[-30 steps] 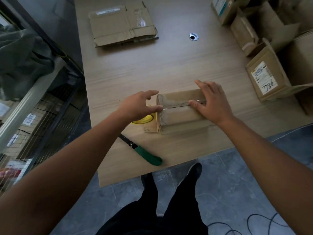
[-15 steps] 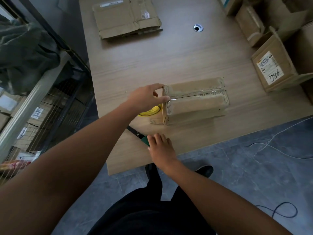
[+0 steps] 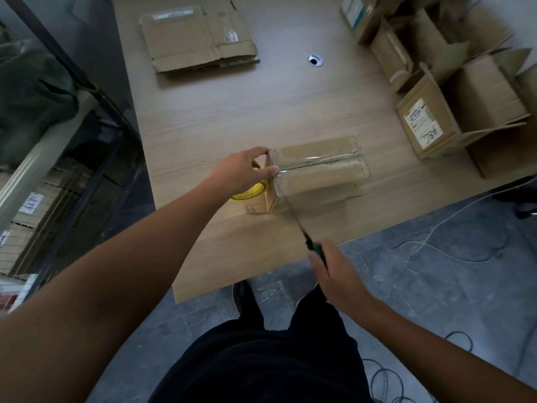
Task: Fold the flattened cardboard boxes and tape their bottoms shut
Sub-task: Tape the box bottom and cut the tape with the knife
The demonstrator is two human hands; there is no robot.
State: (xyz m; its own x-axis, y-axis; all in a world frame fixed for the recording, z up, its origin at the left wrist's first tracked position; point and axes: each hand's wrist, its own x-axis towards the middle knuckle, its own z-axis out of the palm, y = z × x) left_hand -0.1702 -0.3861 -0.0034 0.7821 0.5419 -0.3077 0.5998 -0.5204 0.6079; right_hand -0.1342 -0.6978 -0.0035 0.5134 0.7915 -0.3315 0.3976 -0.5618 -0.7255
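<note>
We see the right hand (image 3: 337, 274) curled round the green handle of a knife (image 3: 315, 249). Its thin blade reaches up to the near left edge of the folded cardboard box (image 3: 319, 178), which stands near the front of the wooden table (image 3: 232, 112). The left hand (image 3: 241, 170) grips that box's left end, with the thumb pressing the clear tape (image 3: 319, 162) where it leaves the bottom seam and the fingers hooked over the far corner. The yellow tape roll (image 3: 250, 192) lies just beside the box, partly under the hand. The danger, we judge, is closeness: the blade appears to work right beside the thumb, so a slip or a hard pull could nick it. A slack strip may tear raggedly or lift off the seam, and a careless cut could gouge the cardboard or shove the light box sideways.
</note>
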